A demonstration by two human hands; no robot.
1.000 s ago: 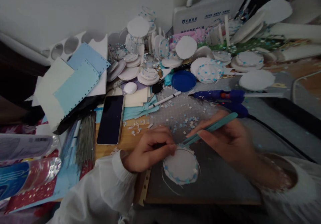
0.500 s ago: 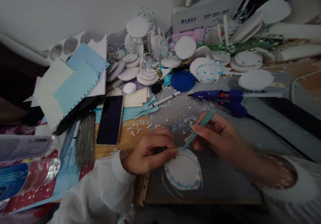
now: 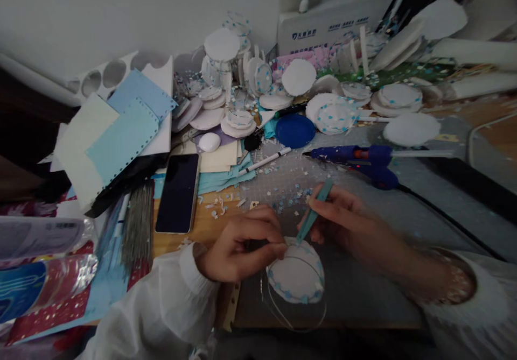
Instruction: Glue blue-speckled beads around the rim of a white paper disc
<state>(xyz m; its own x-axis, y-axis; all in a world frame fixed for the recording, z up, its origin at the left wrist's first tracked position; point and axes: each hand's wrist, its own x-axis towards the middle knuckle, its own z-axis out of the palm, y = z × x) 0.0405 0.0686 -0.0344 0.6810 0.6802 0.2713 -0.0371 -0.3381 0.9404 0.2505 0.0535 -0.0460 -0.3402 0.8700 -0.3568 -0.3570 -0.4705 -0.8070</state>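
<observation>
A white round disc (image 3: 294, 276) with small blue flowers around its rim lies on the dark grey mat in front of me. A thin pale wire (image 3: 297, 329) arcs across the disc and loops past its lower edge. My left hand (image 3: 250, 241) is closed at the disc's upper left, thumb and forefinger pinched on the wire; the exact grip point is hidden by the fingertips. In my right hand (image 3: 339, 214) are teal tweezers (image 3: 317, 212), held like a pen. Their tips point down at the disc's upper edge, near my left fingertips. Whether the tips hold anything is too small to tell.
Tiny blue and white flower pieces (image 3: 297, 194) lie scattered beyond my hands. A blue hot glue gun (image 3: 351, 155) with a cable rests at the right. A phone (image 3: 177, 193) lies left, near bottles (image 3: 48, 279). Several decorated white discs (image 3: 333, 113) crowd the back.
The wire has shifted: its arc now crosses lower over the disc and its loop hangs below the edge. The tweezers have turned more upright. My left hand has barely moved.
</observation>
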